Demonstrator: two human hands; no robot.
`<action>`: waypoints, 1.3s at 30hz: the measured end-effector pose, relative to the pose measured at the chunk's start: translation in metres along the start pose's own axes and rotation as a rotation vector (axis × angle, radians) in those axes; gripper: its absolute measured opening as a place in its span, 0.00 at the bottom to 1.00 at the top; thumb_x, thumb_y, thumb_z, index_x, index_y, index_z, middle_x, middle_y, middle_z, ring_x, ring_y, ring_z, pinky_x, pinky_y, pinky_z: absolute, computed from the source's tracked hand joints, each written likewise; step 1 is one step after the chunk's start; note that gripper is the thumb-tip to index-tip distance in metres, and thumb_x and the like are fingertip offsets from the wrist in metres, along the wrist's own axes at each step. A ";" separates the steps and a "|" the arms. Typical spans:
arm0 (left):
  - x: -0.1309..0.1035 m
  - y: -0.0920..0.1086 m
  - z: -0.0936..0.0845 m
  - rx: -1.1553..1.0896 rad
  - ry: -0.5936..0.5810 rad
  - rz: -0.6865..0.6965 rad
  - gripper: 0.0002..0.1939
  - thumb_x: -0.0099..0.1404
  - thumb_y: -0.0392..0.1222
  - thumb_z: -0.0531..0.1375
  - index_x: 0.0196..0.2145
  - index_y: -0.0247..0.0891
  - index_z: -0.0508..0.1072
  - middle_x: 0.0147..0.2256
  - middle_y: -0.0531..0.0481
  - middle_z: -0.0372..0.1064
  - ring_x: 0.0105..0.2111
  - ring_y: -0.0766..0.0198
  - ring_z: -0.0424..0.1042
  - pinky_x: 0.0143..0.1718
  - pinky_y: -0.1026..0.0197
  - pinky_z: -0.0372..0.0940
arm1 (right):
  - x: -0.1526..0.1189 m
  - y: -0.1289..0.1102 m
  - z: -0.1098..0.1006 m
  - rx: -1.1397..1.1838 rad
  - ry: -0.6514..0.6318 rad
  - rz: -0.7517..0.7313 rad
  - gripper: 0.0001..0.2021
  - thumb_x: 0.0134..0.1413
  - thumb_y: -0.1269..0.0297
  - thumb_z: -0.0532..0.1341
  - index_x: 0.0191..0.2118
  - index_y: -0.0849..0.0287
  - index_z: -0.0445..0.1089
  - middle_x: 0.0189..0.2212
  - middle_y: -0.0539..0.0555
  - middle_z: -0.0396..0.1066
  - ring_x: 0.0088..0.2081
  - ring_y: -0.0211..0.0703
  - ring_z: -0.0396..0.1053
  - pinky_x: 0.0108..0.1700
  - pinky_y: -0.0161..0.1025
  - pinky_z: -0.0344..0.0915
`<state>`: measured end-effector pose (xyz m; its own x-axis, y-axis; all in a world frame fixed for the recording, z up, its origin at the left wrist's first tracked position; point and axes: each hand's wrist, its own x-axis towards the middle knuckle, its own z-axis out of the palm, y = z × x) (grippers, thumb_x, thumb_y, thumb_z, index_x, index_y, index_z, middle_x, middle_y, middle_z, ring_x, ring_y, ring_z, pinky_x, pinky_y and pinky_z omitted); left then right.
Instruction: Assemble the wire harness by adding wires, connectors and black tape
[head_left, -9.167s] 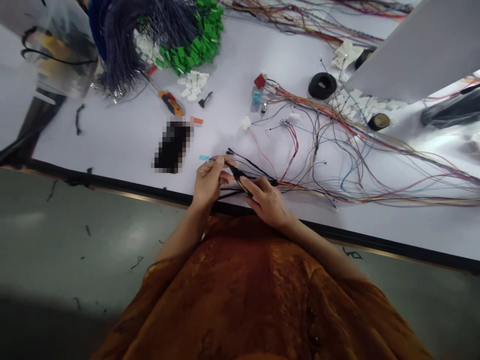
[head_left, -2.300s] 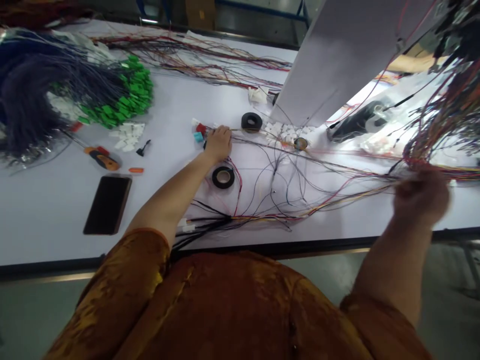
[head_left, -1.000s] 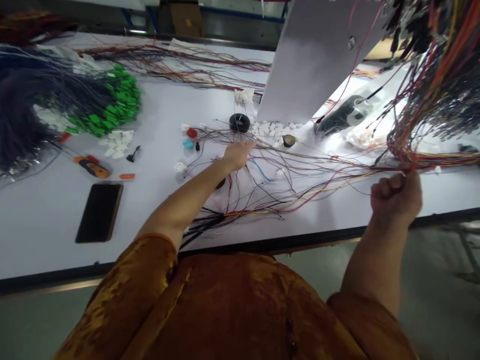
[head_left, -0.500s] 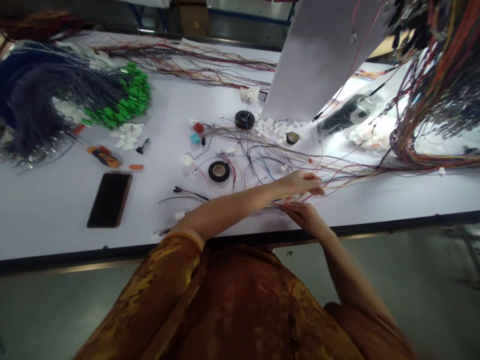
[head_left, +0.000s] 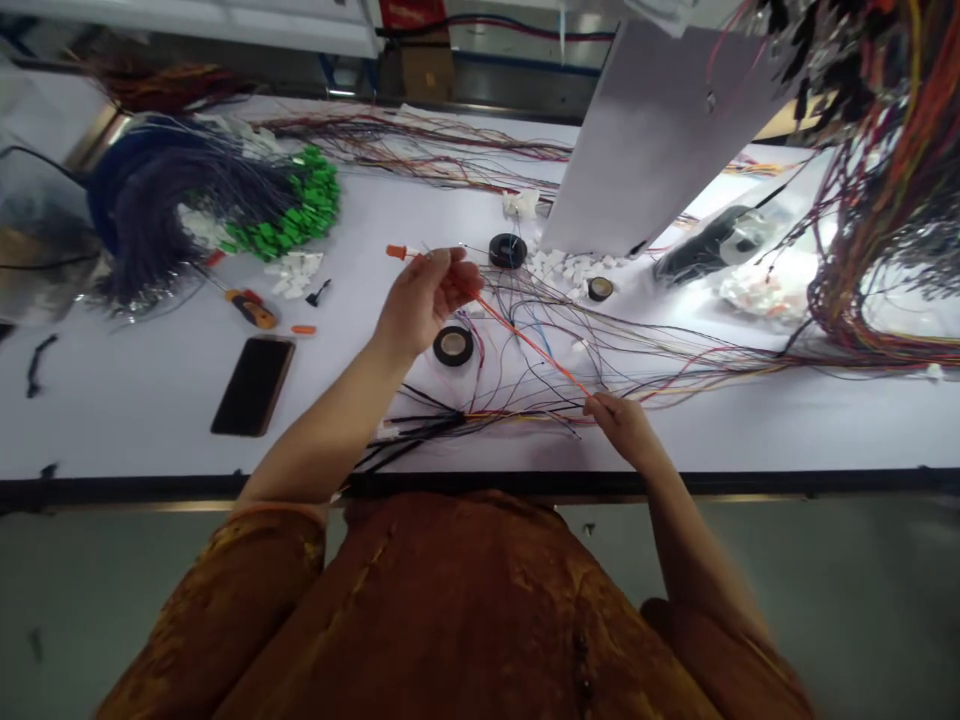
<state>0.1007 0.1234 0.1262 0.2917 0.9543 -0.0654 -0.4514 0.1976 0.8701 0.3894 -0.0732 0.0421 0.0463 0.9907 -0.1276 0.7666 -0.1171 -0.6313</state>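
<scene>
Between my two hands an orange-red wire [head_left: 536,347] is stretched in a slanting line above the table. My left hand [head_left: 429,297] is closed on its upper end, where an orange connector [head_left: 397,252] sticks out past the fingers. Lower down on the right, my right hand [head_left: 616,418] pinches the same wire. Under and beside it lies a bundle of thin coloured wires [head_left: 675,345] spread over the white table. A black-wrapped wire branch [head_left: 450,420] rests near the front edge. A roll of black tape [head_left: 453,346] sits just below my left hand.
To the left lie a phone [head_left: 253,386], a screwdriver [head_left: 253,309] and blue wires with green connectors [head_left: 300,205]. Another black tape roll [head_left: 508,250] and white connectors [head_left: 577,268] are near the upright white panel [head_left: 637,130]. Wires hang at the right [head_left: 862,230].
My left hand has moved left and away from my right hand, drawing the orange-red wire out straight. My right hand stays near the bundle. The view has shifted slightly.
</scene>
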 end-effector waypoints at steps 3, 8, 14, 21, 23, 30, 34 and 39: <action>-0.001 0.016 -0.024 0.039 0.032 0.036 0.13 0.70 0.52 0.60 0.38 0.38 0.74 0.32 0.49 0.77 0.36 0.64 0.78 0.39 0.61 0.72 | 0.017 -0.003 -0.001 0.106 0.053 0.019 0.16 0.61 0.57 0.54 0.28 0.57 0.73 0.26 0.53 0.73 0.31 0.43 0.69 0.36 0.40 0.60; -0.009 0.023 -0.047 0.196 0.119 0.381 0.13 0.68 0.47 0.63 0.32 0.34 0.78 0.31 0.49 0.74 0.28 0.73 0.70 0.30 0.70 0.64 | 0.039 -0.004 -0.007 0.686 0.057 0.257 0.13 0.48 0.52 0.67 0.28 0.56 0.71 0.16 0.43 0.53 0.18 0.31 0.48 0.21 0.33 0.44; -0.052 0.018 -0.058 -0.003 0.164 0.137 0.12 0.69 0.44 0.62 0.30 0.34 0.75 0.17 0.60 0.48 0.16 0.75 0.50 0.18 0.71 0.50 | 0.049 -0.011 -0.013 1.174 0.218 0.281 0.22 0.34 0.52 0.77 0.27 0.57 0.66 0.16 0.40 0.49 0.16 0.25 0.41 0.16 0.28 0.40; -0.101 0.019 -0.079 -0.202 0.153 -0.188 0.12 0.68 0.34 0.58 0.26 0.31 0.69 0.18 0.57 0.52 0.18 0.75 0.56 0.19 0.73 0.56 | 0.048 -0.009 -0.009 1.202 0.325 0.293 0.23 0.39 0.47 0.75 0.26 0.57 0.64 0.16 0.40 0.49 0.16 0.25 0.43 0.15 0.28 0.40; -0.112 0.023 -0.086 -0.186 0.138 -0.179 0.08 0.64 0.34 0.61 0.27 0.31 0.71 0.18 0.57 0.54 0.18 0.74 0.57 0.19 0.72 0.57 | 0.045 -0.007 -0.007 1.120 0.217 0.282 0.23 0.40 0.45 0.74 0.27 0.57 0.67 0.16 0.40 0.49 0.16 0.25 0.44 0.16 0.28 0.41; -0.158 0.017 -0.099 0.104 0.163 -0.125 0.13 0.55 0.44 0.71 0.28 0.33 0.73 0.19 0.54 0.60 0.19 0.71 0.59 0.21 0.68 0.58 | 0.040 -0.003 -0.010 1.154 0.200 0.297 0.19 0.47 0.51 0.72 0.25 0.57 0.64 0.21 0.45 0.61 0.21 0.30 0.56 0.21 0.29 0.56; -0.186 -0.001 -0.104 0.267 0.181 -0.141 0.12 0.61 0.48 0.67 0.28 0.38 0.75 0.20 0.53 0.63 0.20 0.69 0.63 0.21 0.66 0.60 | 0.044 0.006 -0.017 1.402 0.184 0.313 0.18 0.51 0.55 0.69 0.24 0.55 0.59 0.21 0.44 0.59 0.26 0.33 0.62 0.35 0.34 0.69; -0.212 -0.017 -0.113 0.361 0.268 -0.120 0.08 0.64 0.49 0.64 0.35 0.43 0.77 0.19 0.55 0.68 0.19 0.66 0.66 0.22 0.64 0.62 | 0.041 -0.002 -0.023 1.053 -0.092 0.256 0.19 0.45 0.49 0.71 0.26 0.55 0.64 0.16 0.40 0.48 0.18 0.29 0.45 0.25 0.33 0.57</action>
<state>-0.0487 -0.0570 0.0707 0.0740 0.9632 -0.2586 -0.0911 0.2647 0.9600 0.4047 -0.0305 0.0553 0.0447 0.9249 -0.3775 -0.1946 -0.3626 -0.9114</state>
